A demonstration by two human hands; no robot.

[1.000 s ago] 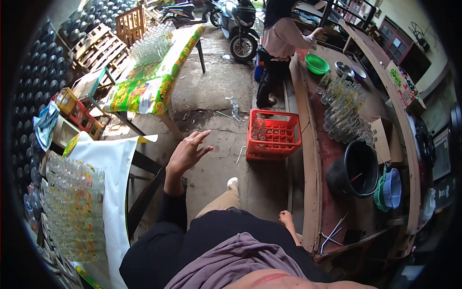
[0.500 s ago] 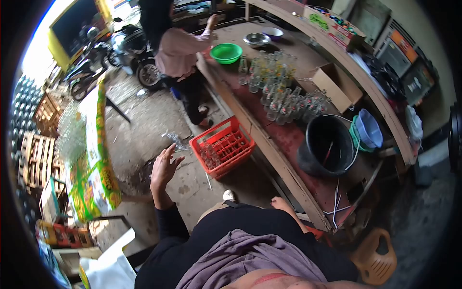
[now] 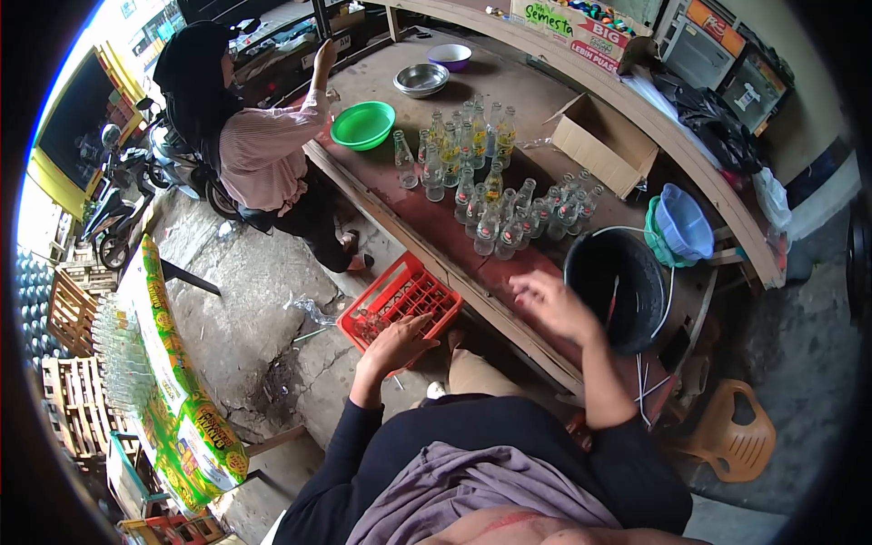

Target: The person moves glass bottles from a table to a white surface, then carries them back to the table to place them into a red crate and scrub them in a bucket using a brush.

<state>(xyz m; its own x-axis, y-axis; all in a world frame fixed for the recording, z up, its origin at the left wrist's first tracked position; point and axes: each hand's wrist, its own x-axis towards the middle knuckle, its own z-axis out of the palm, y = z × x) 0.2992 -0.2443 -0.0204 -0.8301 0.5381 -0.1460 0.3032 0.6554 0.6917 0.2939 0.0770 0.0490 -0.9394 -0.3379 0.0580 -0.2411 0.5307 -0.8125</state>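
My left hand (image 3: 397, 349) reaches over the near edge of a red plastic crate (image 3: 445, 320), its fingers stretched out and nothing seen in them. Inside the divided crate, a few glass bottles (image 3: 365, 324) stand at the left side. My right hand (image 3: 561, 307) is raised over the table edge, fingers apart and a little blurred, between the crate and a black bucket (image 3: 590, 263). Beyond it, a group of clear glass bottles (image 3: 486, 227) stands on the reddish table (image 3: 422, 222), some with yellow labels.
Across the table are a green basin (image 3: 363, 125), metal bowls (image 3: 421, 80) and an open cardboard box (image 3: 607, 145). A person in a pink striped top (image 3: 263, 145) stands at the table's far left. More bottles (image 3: 123, 354) line a covered bench (image 3: 195, 413). An orange chair (image 3: 740, 436) is at right.
My left hand has moved right and down to the crate. My right hand has risen from beside my body to above the table edge. The view has shifted.
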